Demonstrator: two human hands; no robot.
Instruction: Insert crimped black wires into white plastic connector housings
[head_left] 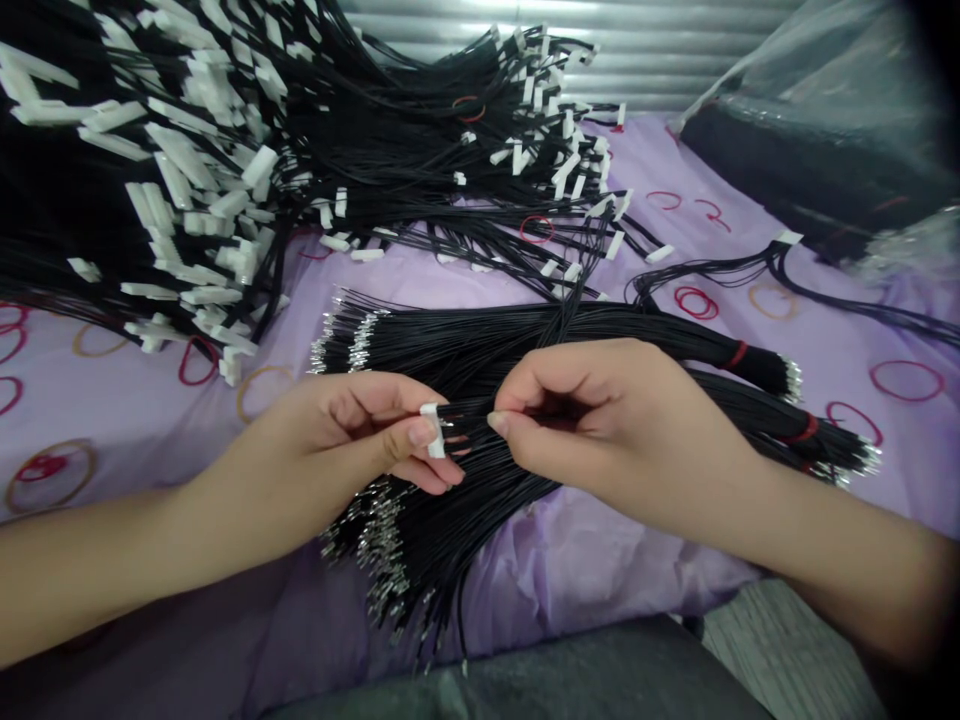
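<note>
Head view: a bundle of black wires (420, 540) fans toward the camera. Above it, the left hand (360, 430) pinches a white connector (433, 431); the right hand (592, 420) pinches wire ends just beside it. Finished harnesses (225, 150) lie piled on the purple tabletop (112, 400).

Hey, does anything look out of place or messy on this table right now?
Mostly no. The left hand pinches a white connector and the right hand feeds wires into it. One finished harness lies alone at the right, apart from the big pile. Nothing looks spilled or damaged.
</note>
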